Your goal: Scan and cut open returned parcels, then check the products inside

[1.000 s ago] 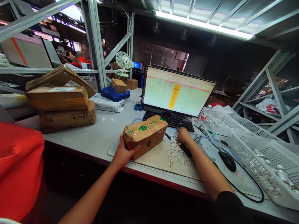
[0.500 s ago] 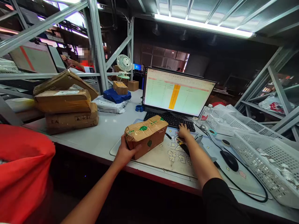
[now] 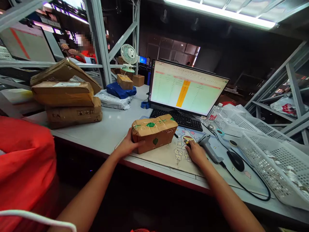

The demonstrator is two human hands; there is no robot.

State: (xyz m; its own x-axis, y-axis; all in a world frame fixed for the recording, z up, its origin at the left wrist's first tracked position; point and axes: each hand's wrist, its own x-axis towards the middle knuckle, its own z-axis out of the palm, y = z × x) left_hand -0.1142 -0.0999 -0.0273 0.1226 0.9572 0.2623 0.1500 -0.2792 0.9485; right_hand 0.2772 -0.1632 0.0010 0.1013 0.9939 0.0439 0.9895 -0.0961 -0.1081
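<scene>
Brown cardboard box [image 3: 154, 134] held near the white worktop [image 3: 84, 130] front edge

The left hand [image 3: 126, 145] clasps the box's left end, thumb across its near side. The right hand [image 3: 196, 152] pinches a small black-and-yellow tool [image 3: 186, 142], mostly hidden, just left of a grey plastic scanner [image 3: 210, 150].

I now have the right hand [image 3: 196, 153] off the keyboard [image 3: 189, 122] and drawn back to its near side, fingertips at a yellow-and-black tool [image 3: 186, 142]; I can't tell whether they grip it. The right forearm [image 3: 218, 180] has uncovered the grey scanner [image 3: 211, 151], near right of the keyboard. The black sleeve has left my view; a white cord [image 3: 40, 217] has entered, well to the keyboard's near left.
</scene>
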